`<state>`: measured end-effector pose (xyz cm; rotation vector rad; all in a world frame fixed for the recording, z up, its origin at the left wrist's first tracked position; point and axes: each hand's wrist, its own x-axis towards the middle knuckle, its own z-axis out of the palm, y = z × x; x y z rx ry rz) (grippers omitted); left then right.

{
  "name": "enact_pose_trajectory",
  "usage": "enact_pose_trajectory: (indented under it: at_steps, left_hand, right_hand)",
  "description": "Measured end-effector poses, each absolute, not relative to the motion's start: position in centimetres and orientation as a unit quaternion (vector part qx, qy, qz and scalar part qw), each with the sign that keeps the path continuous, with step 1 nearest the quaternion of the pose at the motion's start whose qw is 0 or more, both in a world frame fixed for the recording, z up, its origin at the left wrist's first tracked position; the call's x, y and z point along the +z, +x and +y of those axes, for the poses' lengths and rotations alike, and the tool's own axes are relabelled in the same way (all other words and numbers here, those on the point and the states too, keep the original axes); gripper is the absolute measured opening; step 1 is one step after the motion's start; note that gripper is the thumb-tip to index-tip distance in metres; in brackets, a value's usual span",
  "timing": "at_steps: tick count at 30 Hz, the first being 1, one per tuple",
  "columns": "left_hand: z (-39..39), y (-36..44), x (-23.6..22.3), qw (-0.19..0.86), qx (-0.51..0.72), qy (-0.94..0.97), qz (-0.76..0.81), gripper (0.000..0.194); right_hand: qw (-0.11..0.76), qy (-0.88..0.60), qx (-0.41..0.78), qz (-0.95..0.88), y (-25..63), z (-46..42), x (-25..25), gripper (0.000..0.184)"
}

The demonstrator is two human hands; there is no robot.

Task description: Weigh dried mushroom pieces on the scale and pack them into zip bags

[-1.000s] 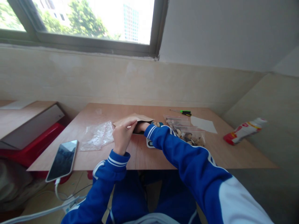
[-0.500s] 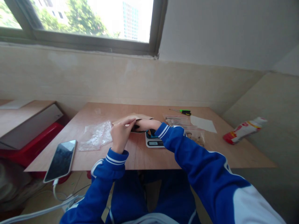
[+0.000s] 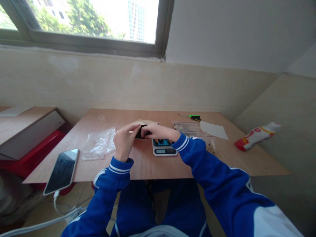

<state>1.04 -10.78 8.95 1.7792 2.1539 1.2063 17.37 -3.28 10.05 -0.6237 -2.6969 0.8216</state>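
My left hand [image 3: 124,141] pinches the near edge of a brown paper pouch [image 3: 148,123] that lies open on the wooden table [image 3: 153,164]. My right hand [image 3: 159,131] rests at the pouch's dark mouth, fingers closed at the opening; whether they hold anything is hidden. Just right of and below my right hand sits a small white digital scale [image 3: 163,148] with a blue item on its platform.
A crumpled clear plastic bag [image 3: 98,146] lies to the left. A phone [image 3: 61,170] on a cable overhangs the table's left front corner. Clear zip bags [image 3: 187,126], a white paper [image 3: 213,130], a green screwdriver [image 3: 194,117] and a red-white bottle [image 3: 256,135] lie right.
My right hand has pulled back out of the pouch toward its mouth, and my right arm swung right, uncovering the scale. The left hand kept its grip on the pouch.
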Motion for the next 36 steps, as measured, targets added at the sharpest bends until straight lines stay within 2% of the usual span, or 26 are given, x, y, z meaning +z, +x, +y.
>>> enact_pose_trajectory:
  at_steps: [6,10,17,22,27,33,36]
  left_hand:
    - [-10.6,0.8,8.8,0.050,0.401,0.580,0.707,0.027]
    - [-10.6,0.6,8.9,0.048,0.400,0.578,0.710,0.027]
    - [-10.1,0.3,8.0,0.036,0.386,0.576,0.720,0.028]
    - [-9.3,-0.3,6.1,0.041,0.352,0.591,0.725,0.029]
    - [-8.9,-0.9,4.3,0.081,0.295,0.611,0.730,0.029]
    - [-8.8,-2.1,2.5,0.106,0.250,0.620,0.736,0.030]
    - [-8.7,-3.2,1.3,0.126,0.267,0.645,0.704,0.030]
  right_hand:
    - [0.198,-0.198,0.223,-0.934,17.8,-4.4,10.6,0.019]
    - [0.310,-0.243,0.273,-0.878,19.1,-5.6,11.5,0.008]
    - [0.445,-0.346,0.402,-0.722,24.4,-5.5,10.4,0.029]
    - [0.502,-0.438,0.333,-0.667,28.4,-3.2,6.3,0.031]
    - [0.490,-0.522,0.241,-0.655,29.7,-1.4,1.5,0.025]
    - [0.453,-0.507,0.276,-0.679,29.1,-1.7,-1.1,0.016]
    - [0.440,-0.491,0.295,-0.691,29.3,-2.2,-1.1,0.016]
